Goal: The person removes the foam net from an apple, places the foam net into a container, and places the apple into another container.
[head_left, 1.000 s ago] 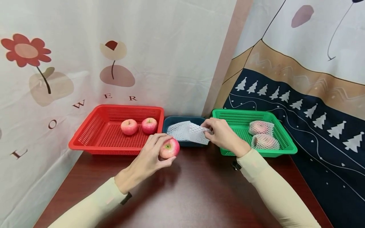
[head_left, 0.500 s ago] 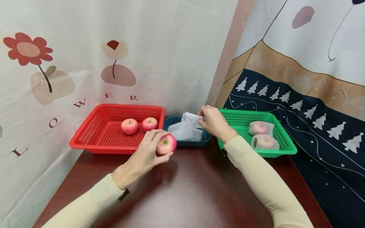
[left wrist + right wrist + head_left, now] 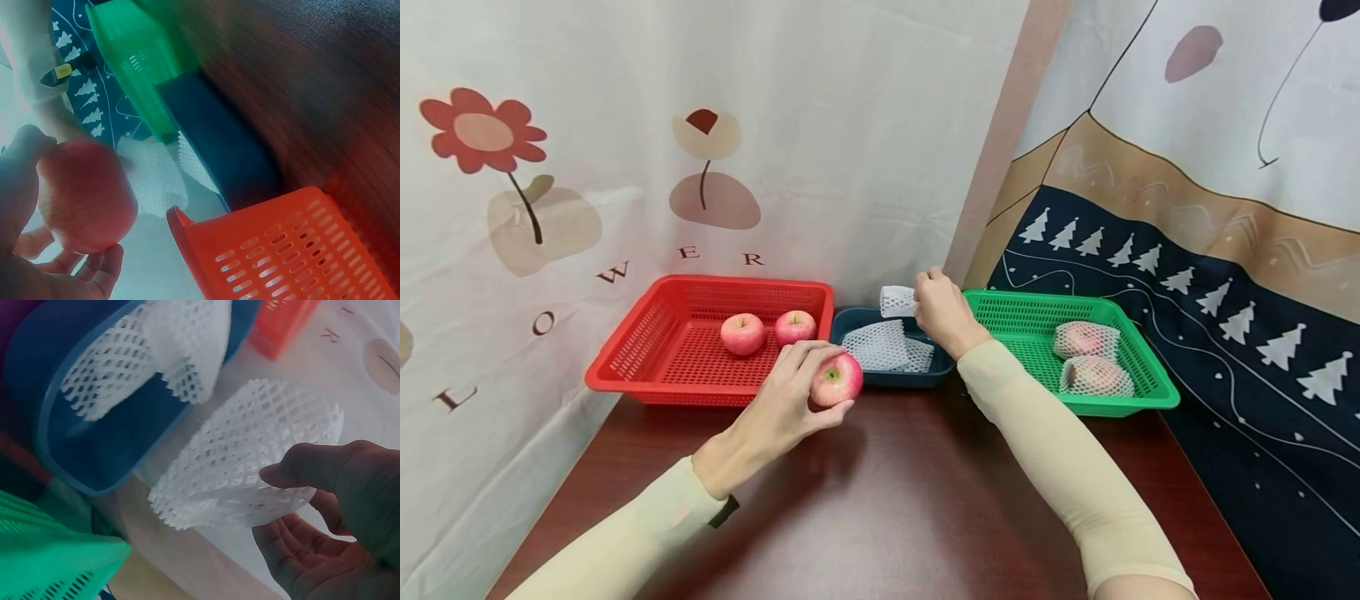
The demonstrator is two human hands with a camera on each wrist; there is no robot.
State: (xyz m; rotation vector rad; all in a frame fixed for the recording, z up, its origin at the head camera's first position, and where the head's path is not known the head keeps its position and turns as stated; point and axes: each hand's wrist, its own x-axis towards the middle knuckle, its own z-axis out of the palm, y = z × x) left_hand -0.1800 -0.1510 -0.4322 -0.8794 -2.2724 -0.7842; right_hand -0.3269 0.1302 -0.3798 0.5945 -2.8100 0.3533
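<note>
My left hand (image 3: 778,398) grips a red apple (image 3: 837,380) above the table, in front of the gap between the red basket and the blue tray. The left wrist view shows the fingers and thumb around the apple (image 3: 87,197). Over the back of the blue tray (image 3: 910,379), my right hand (image 3: 946,310) pinches a white foam net sleeve (image 3: 897,301). In the right wrist view the thumb lies on the near face of that sleeve (image 3: 244,456), with fingers behind it. More foam nets (image 3: 880,346) lie in the tray.
A red basket (image 3: 625,367) on the left holds two bare apples (image 3: 742,334). On the right stands a green basket (image 3: 1157,375) with two net-wrapped apples (image 3: 1086,339). Patterned curtains (image 3: 865,150) hang behind the brown table (image 3: 910,500).
My right hand has lifted one foam net up out of the blue tray, moving up and slightly left. My left hand has shifted slightly left and up, still holding the apple.
</note>
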